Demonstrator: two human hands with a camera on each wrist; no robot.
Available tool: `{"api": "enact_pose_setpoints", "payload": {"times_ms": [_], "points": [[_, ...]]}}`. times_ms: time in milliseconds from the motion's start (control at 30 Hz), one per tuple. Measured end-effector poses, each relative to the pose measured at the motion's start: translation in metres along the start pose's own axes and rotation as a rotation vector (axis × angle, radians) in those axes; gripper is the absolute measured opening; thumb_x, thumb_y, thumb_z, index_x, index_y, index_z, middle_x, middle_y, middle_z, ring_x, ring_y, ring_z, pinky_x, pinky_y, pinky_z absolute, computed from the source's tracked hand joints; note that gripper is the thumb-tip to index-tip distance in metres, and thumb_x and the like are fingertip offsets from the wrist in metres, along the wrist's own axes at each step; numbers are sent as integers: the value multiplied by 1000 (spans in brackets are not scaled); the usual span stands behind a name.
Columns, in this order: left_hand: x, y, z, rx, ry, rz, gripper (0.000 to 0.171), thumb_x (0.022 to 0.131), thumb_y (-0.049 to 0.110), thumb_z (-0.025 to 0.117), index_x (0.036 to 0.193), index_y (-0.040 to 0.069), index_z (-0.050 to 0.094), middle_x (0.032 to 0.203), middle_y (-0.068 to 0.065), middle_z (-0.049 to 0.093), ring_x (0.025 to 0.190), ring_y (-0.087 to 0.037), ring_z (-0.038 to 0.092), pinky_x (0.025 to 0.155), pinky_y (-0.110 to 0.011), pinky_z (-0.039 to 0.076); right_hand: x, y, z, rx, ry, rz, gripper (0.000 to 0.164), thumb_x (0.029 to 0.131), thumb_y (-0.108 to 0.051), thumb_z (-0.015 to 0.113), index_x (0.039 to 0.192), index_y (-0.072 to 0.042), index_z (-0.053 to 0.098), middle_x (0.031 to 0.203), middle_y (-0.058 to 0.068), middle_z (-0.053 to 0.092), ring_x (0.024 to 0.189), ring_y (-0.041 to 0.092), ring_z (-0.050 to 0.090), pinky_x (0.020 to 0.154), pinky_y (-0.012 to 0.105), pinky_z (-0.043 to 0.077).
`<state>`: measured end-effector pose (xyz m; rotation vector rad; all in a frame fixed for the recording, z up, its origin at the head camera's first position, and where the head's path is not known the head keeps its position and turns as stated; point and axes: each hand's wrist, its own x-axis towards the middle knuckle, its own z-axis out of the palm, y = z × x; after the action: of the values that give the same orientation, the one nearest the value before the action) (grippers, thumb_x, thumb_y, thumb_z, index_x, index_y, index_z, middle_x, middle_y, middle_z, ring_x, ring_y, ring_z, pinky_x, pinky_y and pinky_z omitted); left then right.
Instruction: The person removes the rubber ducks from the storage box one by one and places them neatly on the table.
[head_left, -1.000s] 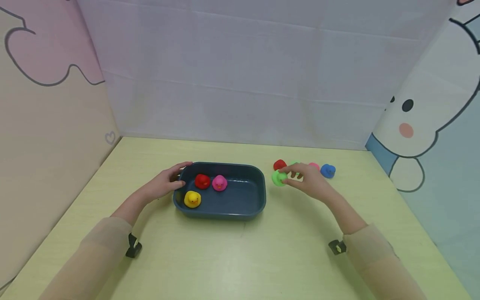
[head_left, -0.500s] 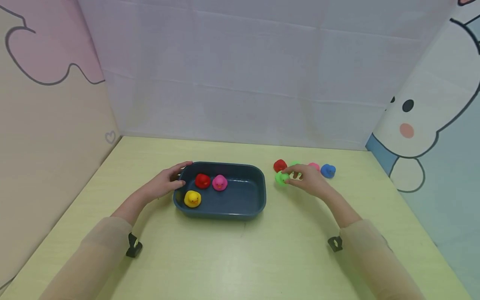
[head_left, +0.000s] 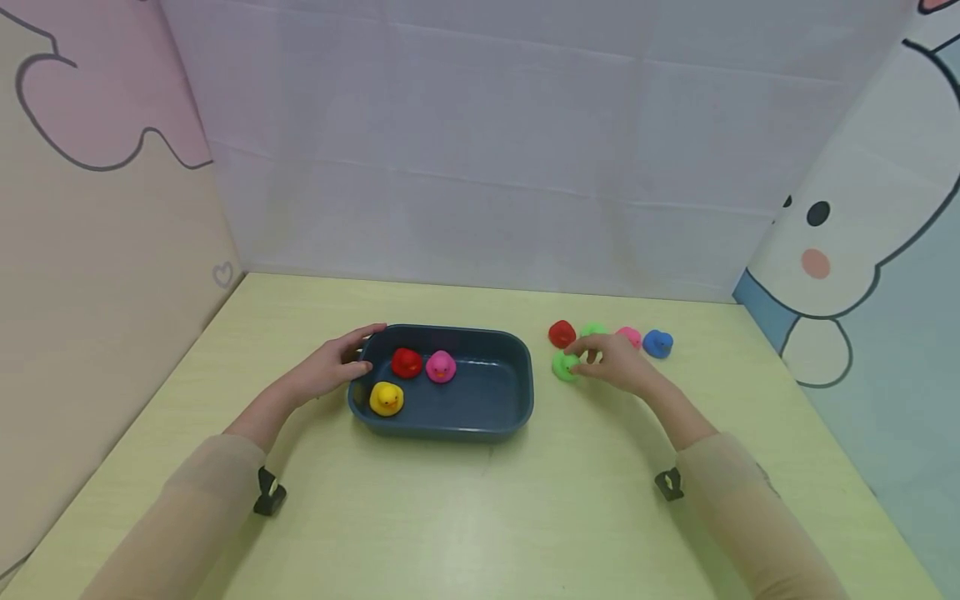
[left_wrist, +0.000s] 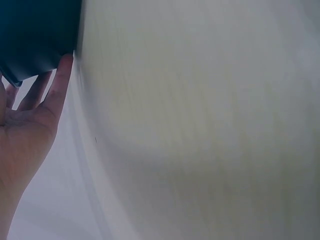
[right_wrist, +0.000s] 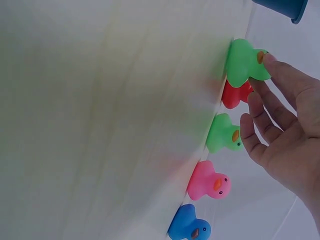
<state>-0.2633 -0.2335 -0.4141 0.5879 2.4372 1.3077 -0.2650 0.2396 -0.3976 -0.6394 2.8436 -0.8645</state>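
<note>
At the left end of a dark blue rectangular tray (head_left: 480,429), my left hand (head_left: 330,364) holds the rim. Its thumb lies over the edge; in the left wrist view, fingers (left_wrist: 60,80) reach the tray's outer wall. My right hand (head_left: 611,362) pinches a green rubber duck (right_wrist: 241,62) between thumb and forefinger, at the table surface right of the tray. Behind that duck sits a red duck (head_left: 562,333). A second green duck (right_wrist: 222,132) is partly hidden by the hand in the head view, with a pink duck (right_wrist: 207,180) and a blue duck (right_wrist: 189,223) farther right.
Inside the tray's left half are a red duck (head_left: 407,363), a pink duck (head_left: 441,367) and a yellow duck (head_left: 386,399). A pale wooden table (head_left: 450,517) carries everything. Cloth-covered walls (head_left: 480,167) stand behind and on both sides.
My right hand, with the green duck, has shifted slightly right and down onto the table, in front of the red duck. The left hand and tray have stayed put.
</note>
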Motion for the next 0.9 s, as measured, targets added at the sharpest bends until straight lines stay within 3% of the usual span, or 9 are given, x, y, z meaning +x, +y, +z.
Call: {"api": "enact_pose_setpoints", "payload": {"times_ms": [567,900], "points": [[1,0,0,-2,-2,7,60,95,15,54,149,24,27,151,-18,30,134,-43,34,104,-54,36,-1,0,-1,3,-18,17,32,81,-19,74,111,-9,68,98,5,65,84,18,53,62,25,45],[1,-2,0,-7,-3,7,62,95,17,55,149,26,27,150,-18,31,133,-41,36,103,-54,37,-6,-15,-8,15,-1,20,37,82,-19,73,116,-6,65,109,9,66,93,24,55,71,30,48]]}}
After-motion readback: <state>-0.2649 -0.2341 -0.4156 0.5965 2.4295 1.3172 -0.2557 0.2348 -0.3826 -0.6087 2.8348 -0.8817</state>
